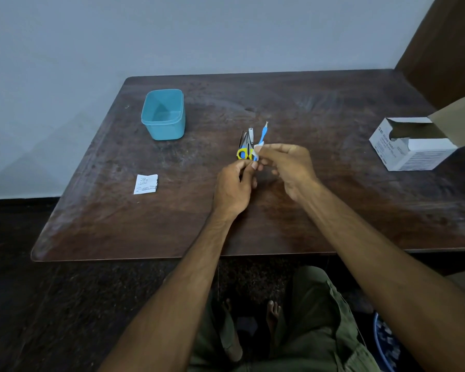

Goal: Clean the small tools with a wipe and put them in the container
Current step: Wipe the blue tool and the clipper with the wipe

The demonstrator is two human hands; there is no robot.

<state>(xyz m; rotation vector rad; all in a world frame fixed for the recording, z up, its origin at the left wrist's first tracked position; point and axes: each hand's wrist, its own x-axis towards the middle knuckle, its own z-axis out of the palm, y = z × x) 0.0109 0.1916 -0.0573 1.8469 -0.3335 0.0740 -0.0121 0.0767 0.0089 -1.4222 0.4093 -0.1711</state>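
Note:
A thin blue tool (262, 134) with a pointed metal tip stands tilted above the table. My left hand (235, 187) pinches its lower end. My right hand (286, 165) pinches a small white wipe (259, 146) around the tool's shaft. Just behind my hands, yellow-and-blue scissors (242, 151) and a silver nail clipper (251, 135) lie on the table. The teal container (163, 114) stands open and empty at the far left of the table.
A torn white wipe wrapper (145, 184) lies at the left of the brown wooden table (333, 205). An open white box of swabs (416, 146) stands at the right edge. A brown panel rises at the far right.

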